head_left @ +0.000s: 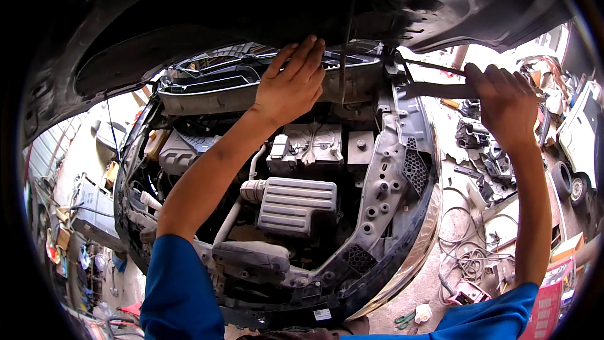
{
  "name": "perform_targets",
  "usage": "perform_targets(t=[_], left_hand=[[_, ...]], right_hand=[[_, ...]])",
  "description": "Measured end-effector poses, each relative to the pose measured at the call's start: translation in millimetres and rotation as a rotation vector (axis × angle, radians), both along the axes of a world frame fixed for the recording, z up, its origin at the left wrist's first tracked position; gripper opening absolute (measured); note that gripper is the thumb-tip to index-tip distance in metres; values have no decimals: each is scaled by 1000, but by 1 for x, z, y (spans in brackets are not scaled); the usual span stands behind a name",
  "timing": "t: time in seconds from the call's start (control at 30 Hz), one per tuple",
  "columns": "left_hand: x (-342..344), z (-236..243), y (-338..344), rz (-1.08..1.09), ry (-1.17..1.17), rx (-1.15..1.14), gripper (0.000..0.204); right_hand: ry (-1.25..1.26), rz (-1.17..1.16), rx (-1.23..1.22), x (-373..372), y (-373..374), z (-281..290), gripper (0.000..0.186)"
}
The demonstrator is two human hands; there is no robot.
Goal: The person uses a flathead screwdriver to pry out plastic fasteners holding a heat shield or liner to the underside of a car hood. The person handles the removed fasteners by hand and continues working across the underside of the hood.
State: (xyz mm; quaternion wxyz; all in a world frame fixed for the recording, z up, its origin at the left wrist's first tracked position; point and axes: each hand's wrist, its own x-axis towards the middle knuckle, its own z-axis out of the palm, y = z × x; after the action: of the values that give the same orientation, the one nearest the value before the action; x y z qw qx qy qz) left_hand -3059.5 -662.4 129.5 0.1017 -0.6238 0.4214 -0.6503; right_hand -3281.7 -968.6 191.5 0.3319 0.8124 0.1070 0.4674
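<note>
The raised dark hood hangs over an open car engine bay. My left hand reaches up to its lower edge, fingers stretched out and tips against the dark underside. At the right, my right hand is closed round a dark flat bar. A thinner dark rod runs above the bar into the same grip; whether the two are one tool I cannot tell. Both reach left toward the corner of the bay by the fender. A thin upright rod stands to the right of my left hand.
Below my arms lie a ribbed grey air filter box, a dusty battery and a bare metal fender rail. Car parts, coiled cables and green-handled scissors lie on the floor at the right.
</note>
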Motion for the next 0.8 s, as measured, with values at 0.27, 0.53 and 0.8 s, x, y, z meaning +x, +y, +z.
perform_targets(t=[0.27,0.53,0.8], left_hand=[[-2,-2,6,-9,48,-14,9],[-33,22,-5,-6,155,26,17],[-40,83,-16,-165,141,64,27]], right_hand=[[-5,-55,82,1,2,-8,34],[53,150,728,-16,40,-111,21],[267,331,1787,-33,104,-208,17]])
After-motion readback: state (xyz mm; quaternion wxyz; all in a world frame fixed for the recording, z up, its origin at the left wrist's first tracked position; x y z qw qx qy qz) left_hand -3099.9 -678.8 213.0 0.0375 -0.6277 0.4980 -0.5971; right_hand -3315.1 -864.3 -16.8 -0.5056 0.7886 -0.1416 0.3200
